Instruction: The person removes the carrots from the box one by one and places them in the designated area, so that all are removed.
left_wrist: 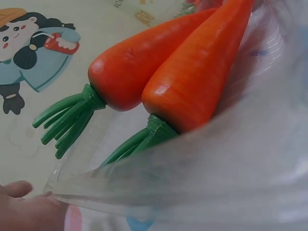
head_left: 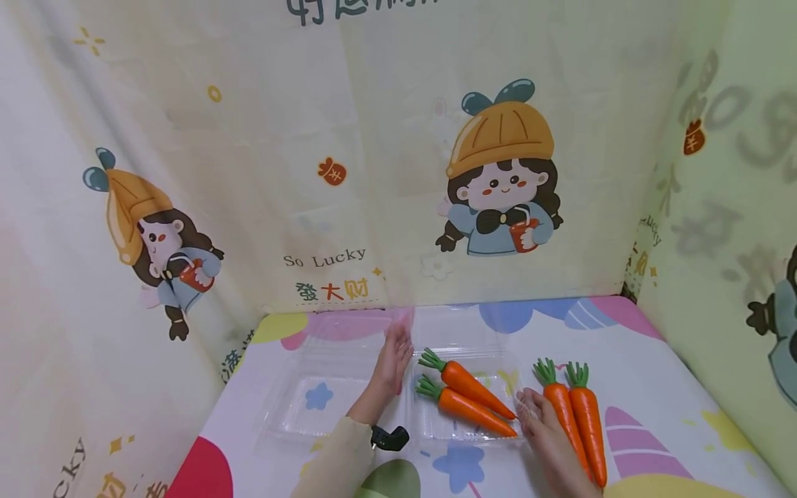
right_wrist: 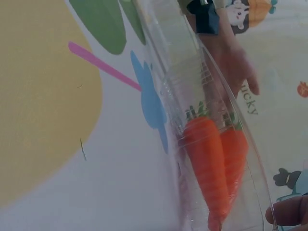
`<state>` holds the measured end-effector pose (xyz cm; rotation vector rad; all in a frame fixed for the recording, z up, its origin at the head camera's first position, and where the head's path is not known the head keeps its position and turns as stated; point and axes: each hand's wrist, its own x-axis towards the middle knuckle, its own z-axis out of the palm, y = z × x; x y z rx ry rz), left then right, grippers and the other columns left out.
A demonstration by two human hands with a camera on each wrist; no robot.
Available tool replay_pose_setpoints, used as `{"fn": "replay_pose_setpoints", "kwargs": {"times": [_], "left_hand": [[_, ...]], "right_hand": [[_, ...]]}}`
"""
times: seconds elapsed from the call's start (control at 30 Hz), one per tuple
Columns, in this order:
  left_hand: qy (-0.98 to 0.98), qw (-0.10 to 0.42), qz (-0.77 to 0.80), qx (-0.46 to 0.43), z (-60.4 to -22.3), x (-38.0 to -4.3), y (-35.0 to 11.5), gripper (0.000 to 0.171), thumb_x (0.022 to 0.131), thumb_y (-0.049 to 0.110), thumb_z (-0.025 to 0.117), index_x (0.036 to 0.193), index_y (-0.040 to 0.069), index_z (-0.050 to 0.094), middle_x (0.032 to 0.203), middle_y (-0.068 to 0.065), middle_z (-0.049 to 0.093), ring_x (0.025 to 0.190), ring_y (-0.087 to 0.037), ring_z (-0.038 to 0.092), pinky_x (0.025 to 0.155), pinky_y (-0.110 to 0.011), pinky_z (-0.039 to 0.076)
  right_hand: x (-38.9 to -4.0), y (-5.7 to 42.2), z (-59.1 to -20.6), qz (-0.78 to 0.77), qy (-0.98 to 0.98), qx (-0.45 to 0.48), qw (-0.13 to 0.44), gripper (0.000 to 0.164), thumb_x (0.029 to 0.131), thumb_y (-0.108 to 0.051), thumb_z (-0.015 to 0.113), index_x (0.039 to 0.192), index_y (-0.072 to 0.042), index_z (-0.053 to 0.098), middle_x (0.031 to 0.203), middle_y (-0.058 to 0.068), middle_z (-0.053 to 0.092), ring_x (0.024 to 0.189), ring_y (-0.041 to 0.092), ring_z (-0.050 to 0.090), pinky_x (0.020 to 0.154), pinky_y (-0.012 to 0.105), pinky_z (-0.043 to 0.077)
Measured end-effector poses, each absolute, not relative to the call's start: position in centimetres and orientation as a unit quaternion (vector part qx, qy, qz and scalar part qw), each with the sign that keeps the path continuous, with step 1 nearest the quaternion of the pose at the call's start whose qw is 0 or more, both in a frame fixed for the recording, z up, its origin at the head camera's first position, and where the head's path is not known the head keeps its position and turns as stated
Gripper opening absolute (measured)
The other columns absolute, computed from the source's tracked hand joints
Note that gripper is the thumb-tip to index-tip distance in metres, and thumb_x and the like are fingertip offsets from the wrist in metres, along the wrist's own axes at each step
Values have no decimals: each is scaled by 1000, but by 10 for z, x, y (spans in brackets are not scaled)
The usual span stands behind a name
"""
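While the person's left hand (head_left: 394, 356) lies with fingers mostly straight along the left side of a clear, rectangular plastic box (head_left: 429, 427), their right hand (head_left: 543, 423) is at its right rim; whether it pinches there, I cannot tell. Two orange, green-topped carrots (head_left: 474, 413) lie inside. Another matching pair (head_left: 587, 422) lies beside the right hand.

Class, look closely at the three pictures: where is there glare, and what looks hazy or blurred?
Left wrist view: a pale highlight on the lower carrot, the clear plastic hazy in the foreground; right wrist view: thin bright reflections along the plastic's edges; head view: grey marks on the right-hand cloth look blurred.
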<state>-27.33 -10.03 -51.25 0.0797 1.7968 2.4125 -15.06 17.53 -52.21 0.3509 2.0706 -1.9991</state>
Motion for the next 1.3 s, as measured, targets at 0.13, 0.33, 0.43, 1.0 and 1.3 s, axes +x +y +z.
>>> {"fn": "replay_pose_setpoints", "kwargs": {"times": [0.13, 0.33, 0.43, 1.0, 1.3], "left_hand": [[593, 88, 800, 23, -515, -274, -101, 65, 112, 27, 24, 157, -17, 8, 164, -40, 6, 156, -50, 8, 125, -58, 19], [604, 96, 791, -3, -512, -272, -103, 63, 111, 22, 25, 156, -19, 9, 164, -40, 7, 155, -49, 11, 124, -58, 22], [621, 99, 777, -32, -507, -268, -104, 63, 110, 21, 28, 154, -20, 11, 161, -42, 13, 154, -50, 17, 124, -58, 24], [660, 177, 727, -66, -487, -225, -112, 63, 108, 27, 37, 154, -15, 24, 158, -35, 33, 141, -45, 41, 106, -45, 46], [626, 170, 756, -89, -497, -200, -119, 55, 108, 31, 41, 143, -11, 43, 136, -25, 55, 110, -27, 55, 82, -31, 50]], "right_hand": [[-150, 174, -523, -681, 713, 118, 118, 78, 111, -32, 42, 161, 7, -3, 167, 32, 9, 156, 47, 12, 122, 62, 20], [-150, 175, -520, -654, 741, 110, 106, 75, 110, -31, 44, 162, 2, 1, 165, 33, 16, 150, 50, 23, 120, 66, 26], [-151, 176, -516, -636, 757, 110, 100, 75, 109, -30, 45, 163, -1, 3, 165, 31, 15, 150, 50, 23, 119, 67, 25], [-161, 171, -485, -547, 837, -16, 7, 48, 104, -11, 51, 151, -4, 43, 156, 21, 45, 145, 41, 42, 117, 55, 34], [-172, 160, -485, -521, 847, -62, 84, 50, 100, -15, 57, 147, -3, 48, 151, 23, 51, 141, 45, 47, 114, 59, 40]]}}
